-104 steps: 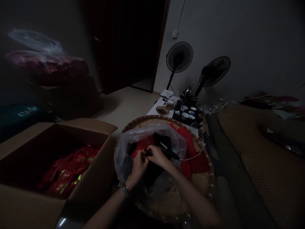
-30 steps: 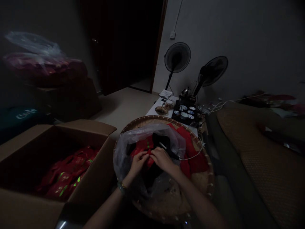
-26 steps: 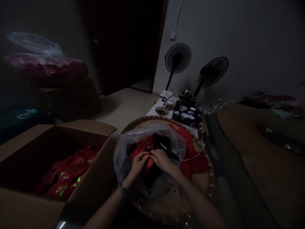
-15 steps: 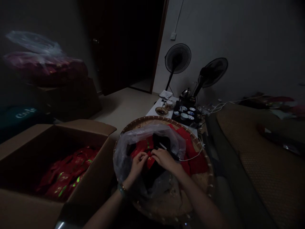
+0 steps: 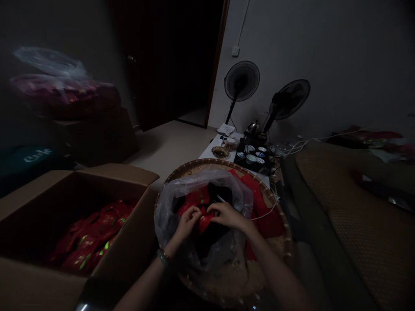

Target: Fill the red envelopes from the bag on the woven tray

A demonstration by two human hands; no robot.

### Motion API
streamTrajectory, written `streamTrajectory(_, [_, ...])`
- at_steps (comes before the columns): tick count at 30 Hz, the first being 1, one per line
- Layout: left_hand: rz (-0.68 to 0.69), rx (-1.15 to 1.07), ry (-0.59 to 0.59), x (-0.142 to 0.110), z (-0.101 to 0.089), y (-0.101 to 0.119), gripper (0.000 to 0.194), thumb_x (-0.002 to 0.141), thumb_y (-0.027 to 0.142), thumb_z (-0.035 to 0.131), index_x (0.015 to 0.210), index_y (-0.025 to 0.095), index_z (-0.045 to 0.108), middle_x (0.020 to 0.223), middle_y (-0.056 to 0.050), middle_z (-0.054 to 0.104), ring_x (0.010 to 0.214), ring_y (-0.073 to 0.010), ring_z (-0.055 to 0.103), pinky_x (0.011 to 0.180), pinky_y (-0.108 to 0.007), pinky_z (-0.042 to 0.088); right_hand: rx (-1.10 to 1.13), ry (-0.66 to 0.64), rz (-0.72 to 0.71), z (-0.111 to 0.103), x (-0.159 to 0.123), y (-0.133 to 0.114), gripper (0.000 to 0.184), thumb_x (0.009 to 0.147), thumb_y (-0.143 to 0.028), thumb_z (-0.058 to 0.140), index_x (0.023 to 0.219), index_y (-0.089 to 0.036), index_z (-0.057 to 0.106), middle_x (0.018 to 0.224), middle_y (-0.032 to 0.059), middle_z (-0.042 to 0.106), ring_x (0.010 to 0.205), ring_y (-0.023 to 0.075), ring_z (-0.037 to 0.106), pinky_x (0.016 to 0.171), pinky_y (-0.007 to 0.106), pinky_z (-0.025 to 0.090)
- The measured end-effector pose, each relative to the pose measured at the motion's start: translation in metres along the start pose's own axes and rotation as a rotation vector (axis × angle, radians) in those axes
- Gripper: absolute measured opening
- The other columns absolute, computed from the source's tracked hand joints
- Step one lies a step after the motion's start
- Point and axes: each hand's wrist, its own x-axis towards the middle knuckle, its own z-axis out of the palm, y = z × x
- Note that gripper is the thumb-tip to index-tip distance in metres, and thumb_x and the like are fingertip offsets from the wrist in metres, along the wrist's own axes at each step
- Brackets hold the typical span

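Both my hands meet over a clear plastic bag that lies open in a round woven bamboo tray. My left hand pinches the left edge of a small red pouch-like piece. Its right edge is between the curled fingers of my right hand. Dim light hides what exactly the piece is. Behind my fingers, more red pieces lie beside black material in the bag. A thin pale stick shows just beyond my right hand.
On the left stands an open cardboard box with many red packets. Red cloth and a white cord lie along the tray's right side. Beyond are a low tea table with cups and two fans.
My right hand has shifted slightly right, its fingers now more curled at the red piece's edge. More of the red piece shows between my hands. My left hand stays nearly in place.
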Motion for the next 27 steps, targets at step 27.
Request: streamTrajectory(27, [0.046, -0.006, 0.142, 0.002, 0.001, -0.001, 0.023, 0.069, 0.038, 0.06, 0.072, 0.016, 0.054, 0.065, 0.003, 0.05, 0.059, -0.0098, 0.043, 0.057, -0.02, 0.035, 0.017, 0.223, 0.004, 0.02, 0.004, 0.015, 0.023, 0.072, -0.028, 0.064, 0.094, -0.022, 0.063, 0.087, 0.0022, 0.059, 0.074, 0.0129, 0.057, 0.063, 0.024, 0.046])
